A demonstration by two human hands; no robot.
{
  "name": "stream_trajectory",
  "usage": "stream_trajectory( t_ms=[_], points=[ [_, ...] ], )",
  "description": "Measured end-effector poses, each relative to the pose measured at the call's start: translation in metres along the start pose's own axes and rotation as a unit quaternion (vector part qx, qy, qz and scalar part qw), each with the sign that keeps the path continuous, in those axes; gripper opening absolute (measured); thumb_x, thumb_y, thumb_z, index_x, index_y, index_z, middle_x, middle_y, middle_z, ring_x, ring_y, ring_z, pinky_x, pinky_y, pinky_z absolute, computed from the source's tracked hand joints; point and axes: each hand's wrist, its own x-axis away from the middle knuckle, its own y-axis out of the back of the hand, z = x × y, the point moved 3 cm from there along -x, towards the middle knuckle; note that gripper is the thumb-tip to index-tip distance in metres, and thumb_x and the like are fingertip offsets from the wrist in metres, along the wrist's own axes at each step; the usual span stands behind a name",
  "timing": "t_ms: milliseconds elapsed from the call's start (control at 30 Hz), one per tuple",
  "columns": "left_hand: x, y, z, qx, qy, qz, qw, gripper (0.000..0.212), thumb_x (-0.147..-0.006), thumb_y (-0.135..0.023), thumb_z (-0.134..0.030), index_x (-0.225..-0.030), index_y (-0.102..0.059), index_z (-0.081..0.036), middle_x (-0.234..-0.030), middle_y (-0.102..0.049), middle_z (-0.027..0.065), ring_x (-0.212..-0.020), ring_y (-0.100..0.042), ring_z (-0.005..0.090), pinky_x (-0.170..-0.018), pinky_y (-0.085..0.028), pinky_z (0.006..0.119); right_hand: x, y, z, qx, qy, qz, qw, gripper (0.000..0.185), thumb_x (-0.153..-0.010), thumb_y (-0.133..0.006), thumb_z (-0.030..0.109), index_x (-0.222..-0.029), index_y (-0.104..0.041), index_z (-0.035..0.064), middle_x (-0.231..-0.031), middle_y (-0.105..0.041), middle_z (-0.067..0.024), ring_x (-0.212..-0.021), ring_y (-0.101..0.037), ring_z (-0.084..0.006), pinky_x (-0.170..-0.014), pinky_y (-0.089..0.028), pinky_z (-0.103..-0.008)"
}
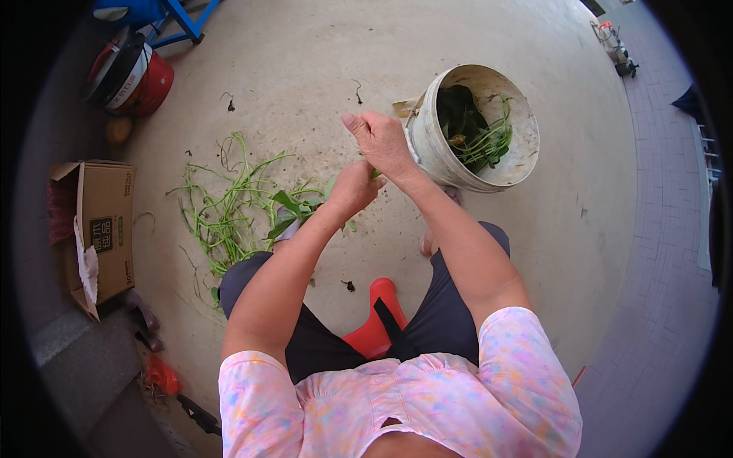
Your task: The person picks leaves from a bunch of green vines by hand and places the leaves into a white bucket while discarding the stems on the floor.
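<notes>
Closed around green leafy stems, my left hand is low in front of me, with leaves hanging out on its left side. My right hand is just above and touching it, fingers curled and thumb pointing left; whether it grips part of a stem is hidden. A loose heap of long green stems lies on the concrete floor by my left knee. To the right of my hands a dirty white plastic bucket leans towards me, holding dark leaves and thin green stems.
An open cardboard box stands at the left, with shoes and a red plastic bag below it. A red bucket with a black rim is at the upper left, near a blue metal frame. Beneath me is a red seat.
</notes>
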Motion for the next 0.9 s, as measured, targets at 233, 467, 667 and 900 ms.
stream_trajectory(
  t_ms=[233, 467, 667, 900],
  points=[
    [-0.012, 0.012, -0.012, -0.026, 0.041, -0.063, 0.997, 0.024, -0.077, -0.054, -0.02, -0.072, -0.046, 0.003, -0.065, -0.051, 0.0231, -0.066, -0.049, 0.0405, -0.056, -0.037, 0.044, -0.006, 0.079, -0.086, -0.013, -0.155, -0.219, 0.963, 0.013, -0.077, -0.054, 0.013, -0.073, -0.058, 0.0011, -0.061, -0.055, -0.0051, -0.052, -0.049, -0.0111, -0.045, -0.037, -0.0273],
    [-0.017, 0.005, -0.02, -0.013, 0.001, -0.07, 0.997, 0.028, -0.08, -0.053, -0.022, -0.072, -0.038, 0.0, -0.063, -0.049, 0.0214, -0.063, -0.045, 0.0413, -0.053, -0.034, 0.044, -0.003, 0.175, -0.257, 0.154, -0.469, -0.151, 0.856, 0.021, -0.071, -0.057, 0.008, -0.089, -0.055, -0.003, -0.089, -0.057, -0.0163, -0.071, -0.057, -0.0276, -0.052, -0.046, -0.0341],
    [-0.022, -0.001, -0.028, 0.024, 0.004, -0.081, 0.996, 0.022, -0.075, -0.056, -0.015, -0.074, -0.041, 0.0, -0.062, -0.049, 0.0207, -0.061, -0.047, 0.0389, -0.052, -0.035, 0.042, 0.004, 0.216, -0.33, 0.151, -0.446, -0.168, 0.866, 0.033, -0.071, -0.045, 0.004, -0.103, -0.054, -0.0014, -0.106, -0.054, -0.0189, -0.101, -0.051, -0.0302, -0.081, -0.042, -0.0354],
    [-0.028, -0.014, -0.027, 0.008, 0.04, -0.041, 0.998, 0.019, -0.073, -0.057, -0.011, -0.07, -0.043, 0.002, -0.06, -0.048, 0.0215, -0.057, -0.047, 0.0377, -0.051, -0.037, 0.039, -0.023, 0.216, -0.36, 0.152, -0.349, -0.149, 0.913, 0.043, -0.073, -0.041, 0.006, -0.116, -0.046, 0.0068, -0.111, -0.051, -0.0183, -0.103, -0.049, -0.0296, -0.085, -0.039, -0.0355]
  ],
)
